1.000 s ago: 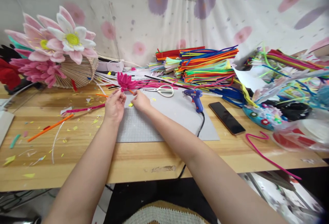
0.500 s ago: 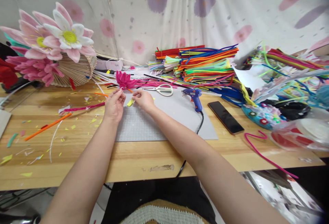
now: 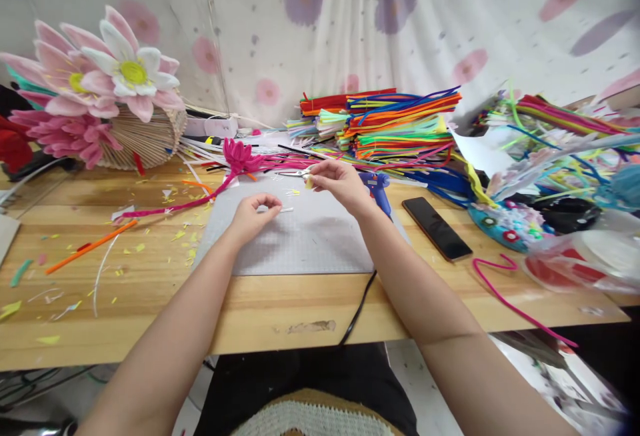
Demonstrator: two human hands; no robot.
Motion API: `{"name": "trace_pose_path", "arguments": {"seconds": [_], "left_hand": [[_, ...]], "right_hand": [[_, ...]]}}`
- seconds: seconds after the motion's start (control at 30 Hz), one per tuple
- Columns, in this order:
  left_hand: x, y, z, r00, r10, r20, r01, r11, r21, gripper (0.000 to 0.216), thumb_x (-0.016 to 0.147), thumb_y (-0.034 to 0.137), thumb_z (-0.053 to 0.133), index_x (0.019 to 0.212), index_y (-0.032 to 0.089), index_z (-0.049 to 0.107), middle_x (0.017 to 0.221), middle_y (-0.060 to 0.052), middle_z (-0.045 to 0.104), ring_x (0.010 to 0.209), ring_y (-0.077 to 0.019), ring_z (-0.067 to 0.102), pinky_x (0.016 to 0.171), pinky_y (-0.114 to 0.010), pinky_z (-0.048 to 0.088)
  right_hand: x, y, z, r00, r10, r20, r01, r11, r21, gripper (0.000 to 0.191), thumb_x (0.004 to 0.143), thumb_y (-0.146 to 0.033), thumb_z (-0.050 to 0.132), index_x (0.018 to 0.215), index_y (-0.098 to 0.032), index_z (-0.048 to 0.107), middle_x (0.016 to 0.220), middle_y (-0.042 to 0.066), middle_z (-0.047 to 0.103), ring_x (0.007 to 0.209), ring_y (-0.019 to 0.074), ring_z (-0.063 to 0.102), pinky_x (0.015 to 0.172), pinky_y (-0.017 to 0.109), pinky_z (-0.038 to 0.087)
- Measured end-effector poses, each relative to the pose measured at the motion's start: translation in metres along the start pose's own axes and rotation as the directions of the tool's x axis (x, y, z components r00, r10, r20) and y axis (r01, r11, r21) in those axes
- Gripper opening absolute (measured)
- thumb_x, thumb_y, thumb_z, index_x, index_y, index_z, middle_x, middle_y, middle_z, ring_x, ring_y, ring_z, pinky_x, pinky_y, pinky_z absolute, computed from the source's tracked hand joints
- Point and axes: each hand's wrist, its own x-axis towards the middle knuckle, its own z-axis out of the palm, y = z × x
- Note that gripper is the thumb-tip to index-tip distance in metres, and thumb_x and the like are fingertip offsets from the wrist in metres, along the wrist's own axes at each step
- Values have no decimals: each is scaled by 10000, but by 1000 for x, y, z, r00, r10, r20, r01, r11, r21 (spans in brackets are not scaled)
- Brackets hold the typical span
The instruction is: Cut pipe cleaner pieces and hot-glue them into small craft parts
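My left hand [image 3: 257,217] is closed in a pinch over the grey cutting mat [image 3: 310,249], with a short thin white piece [image 3: 287,209] sticking out from its fingertips. Farther right, my right hand [image 3: 340,185] is at the scissors [image 3: 293,174], whose handles it covers. A small yellow strip [image 3: 309,183] shows at its fingertips. Whether those fingers also grip the scissors is hidden. Behind my left hand lies a magenta fuzzy flower [image 3: 239,156] on a long stem. The blue glue gun [image 3: 379,191] is partly covered by my right hand.
Bundles of coloured pipe cleaners [image 3: 400,123] are stacked at the back. A phone [image 3: 436,228] lies right of the mat. Pink and white fuzzy flowers [image 3: 133,73] stand at the left, above yellow scraps and an orange stick [image 3: 93,247]. The glue gun's cord [image 3: 357,309] hangs over the front edge.
My right hand has moved right to the scissors with the yellow strip. My left hand has come away from the magenta flower, rightward and nearer me, leaving the stem in sight.
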Motion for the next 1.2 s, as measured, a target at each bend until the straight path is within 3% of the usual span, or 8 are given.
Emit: {"name": "trace_pose_path", "arguments": {"seconds": [0.13,0.3,0.47,0.63,1.2], "left_hand": [[-6,4,11,987,22,159,-43,990,133,124,654,293,591,673,173,620,684,-6,627,689,-139,551,690,-268,429],[-5,-7,12,986,45,163,-76,979,188,111,662,278,590,703,187,639,693,-13,644,681,-148,561,674,-273,432],[-2,-15,11,994,25,107,-41,987,157,103,647,286,628,681,192,655,662,-12,641,637,-140,548,639,-259,429],[-2,-14,13,996,-17,88,3,987,159,99,640,277,628,664,184,649,624,-3,626,576,-121,519,589,-247,413],[-1,-14,13,998,-57,-22,61,973,222,57,619,247,624,627,190,626,583,13,595,531,-108,483,531,-236,353]], "right_hand": [[-1,36,11,1000,25,-9,-24,1000,18,195,640,-277,650,762,-170,543,649,-24,610,578,82,578,554,216,482],[-11,61,29,997,59,39,-60,998,13,152,684,-242,599,813,-183,544,673,-34,607,570,71,572,587,225,498],[-13,67,34,993,111,28,-111,994,23,143,712,-214,564,846,-190,523,664,-42,603,578,71,580,602,228,506],[-14,71,39,997,75,-15,-76,996,-38,158,718,-240,565,865,-196,527,682,-41,610,570,67,579,624,236,507],[-13,66,47,987,157,-41,-156,987,32,148,715,-190,551,855,-193,506,650,-55,595,548,62,570,608,220,498]]}}
